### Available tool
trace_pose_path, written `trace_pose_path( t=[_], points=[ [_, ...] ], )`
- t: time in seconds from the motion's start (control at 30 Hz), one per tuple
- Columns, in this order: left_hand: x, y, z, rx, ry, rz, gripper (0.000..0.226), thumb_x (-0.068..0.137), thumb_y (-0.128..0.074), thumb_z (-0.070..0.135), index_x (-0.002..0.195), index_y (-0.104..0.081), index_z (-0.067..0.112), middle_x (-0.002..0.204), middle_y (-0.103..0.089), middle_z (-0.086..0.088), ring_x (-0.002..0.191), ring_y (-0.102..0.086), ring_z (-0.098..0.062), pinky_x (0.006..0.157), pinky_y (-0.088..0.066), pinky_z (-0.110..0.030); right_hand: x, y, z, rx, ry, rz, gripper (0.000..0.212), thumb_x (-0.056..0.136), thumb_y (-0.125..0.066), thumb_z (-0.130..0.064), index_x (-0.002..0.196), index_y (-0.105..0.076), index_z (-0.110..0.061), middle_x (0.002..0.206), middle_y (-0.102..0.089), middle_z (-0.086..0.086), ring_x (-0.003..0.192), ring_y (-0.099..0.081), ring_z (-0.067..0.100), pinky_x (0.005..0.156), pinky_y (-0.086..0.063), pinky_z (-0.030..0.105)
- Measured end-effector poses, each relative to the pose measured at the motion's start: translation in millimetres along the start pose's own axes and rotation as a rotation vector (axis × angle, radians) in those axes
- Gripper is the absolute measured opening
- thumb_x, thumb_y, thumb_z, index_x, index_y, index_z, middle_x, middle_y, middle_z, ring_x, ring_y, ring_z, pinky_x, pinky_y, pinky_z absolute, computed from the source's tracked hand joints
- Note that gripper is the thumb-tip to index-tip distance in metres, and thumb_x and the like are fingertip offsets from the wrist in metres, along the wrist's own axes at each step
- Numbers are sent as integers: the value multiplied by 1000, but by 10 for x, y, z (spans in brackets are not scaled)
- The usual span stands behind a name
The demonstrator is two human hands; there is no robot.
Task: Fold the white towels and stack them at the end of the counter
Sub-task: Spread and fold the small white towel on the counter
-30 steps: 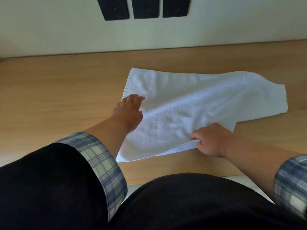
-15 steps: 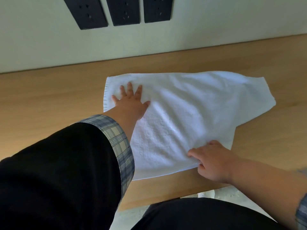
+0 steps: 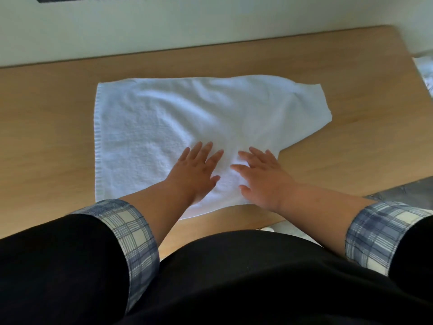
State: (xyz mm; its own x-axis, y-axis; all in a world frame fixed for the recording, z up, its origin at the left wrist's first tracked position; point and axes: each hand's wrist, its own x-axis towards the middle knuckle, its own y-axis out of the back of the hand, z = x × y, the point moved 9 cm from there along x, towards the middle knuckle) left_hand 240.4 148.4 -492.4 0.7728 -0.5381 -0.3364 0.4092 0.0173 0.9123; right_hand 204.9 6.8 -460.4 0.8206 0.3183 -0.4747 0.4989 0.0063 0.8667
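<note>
One white towel (image 3: pixel 187 118), two flat hands

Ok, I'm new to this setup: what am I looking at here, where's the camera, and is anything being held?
There is no machine here: a person works with two bare hands. Every picture comes from one wide-angle camera worn on the person's head, looking forward and down, so the black sleeves with blue plaid cuffs at the bottom are their own arms. A white terry-cloth towel lies spread on the light wooden counter against a pale wall; its right end is uneven and rumpled. The left hand and the right hand both rest flat on the towel's near part, side by side, fingers straight. Nothing is held or pinched. No folded stack shows in this view.
</note>
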Motion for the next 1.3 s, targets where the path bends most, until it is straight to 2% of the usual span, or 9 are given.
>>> trace_pose_path(
  t=[0.2,0.3,0.47,0.8,0.87,0.97,1.07,1.17,1.3],
  points=[
    [220,220,599,38,-135,50,67,100,-28,56,156,-6,29,164,-9,-2,150,-5,-24,119,-3,-39,-178,192,813,569,-510,251,73,93,-59,-39,155,-23,-25,157,-29,2,146,-22,23,120,-21,35],
    [377,428,923,6,-177,79,59,100,-39,48,153,-25,26,156,-30,-3,142,-28,-26,114,-26,-40,-317,128,1287,1042,-773,320,70,90,-64,-33,150,-31,-17,140,-48,6,116,-54,21,92,-45,30],
    [670,612,1515,36,-246,115,48,97,-48,36,143,-42,26,136,-49,-1,117,-49,-25,94,-45,-36,-397,70,2073,1259,-948,346,73,91,-62,-36,151,-26,-16,116,-50,6,94,-50,25,79,-39,33],
    [1353,374,2194,-15,-46,8,57,99,-49,30,151,-27,25,143,-42,-1,121,-46,-22,93,-45,-33,140,441,3138,1150,-741,156,64,82,-69,-44,133,-44,-14,108,-59,-2,91,-59,23,79,-50,35],
    [1443,336,2163,-68,80,8,66,99,-50,30,154,-15,25,146,-36,-2,122,-45,-22,90,-46,-32,305,449,3119,1147,-670,52,43,83,-69,-39,117,-59,-16,114,-65,3,103,-61,26,93,-52,41],
    [1498,366,2088,-118,317,65,75,98,-55,35,154,-7,27,143,-29,-2,119,-44,-20,75,-48,-28,403,546,3062,1264,-602,67,28,75,-65,-38,91,-65,-16,104,-70,5,99,-65,26,82,-51,36],
    [1537,494,1999,-69,515,115,71,94,-59,46,150,-19,29,135,-33,-3,119,-43,-21,82,-50,-31,430,675,3004,1334,-511,118,30,67,-61,-45,80,-67,-19,79,-69,-7,76,-64,18,66,-49,32],
    [1562,716,1828,-238,650,227,25,96,-58,36,120,-56,31,121,-48,1,113,-47,-24,85,-42,-35,428,753,2957,1392,-401,107,31,68,-64,-53,74,-69,-24,68,-66,-13,65,-61,10,60,-45,25],
    [1556,887,1639,-442,716,264,17,100,-44,35,95,-54,22,93,-58,5,90,-57,-23,70,-43,-36,491,768,2868,1521,-193,-16,11,93,-59,-50,96,-62,-40,91,-71,-23,88,-70,0,87,-45,23]
  ],
)
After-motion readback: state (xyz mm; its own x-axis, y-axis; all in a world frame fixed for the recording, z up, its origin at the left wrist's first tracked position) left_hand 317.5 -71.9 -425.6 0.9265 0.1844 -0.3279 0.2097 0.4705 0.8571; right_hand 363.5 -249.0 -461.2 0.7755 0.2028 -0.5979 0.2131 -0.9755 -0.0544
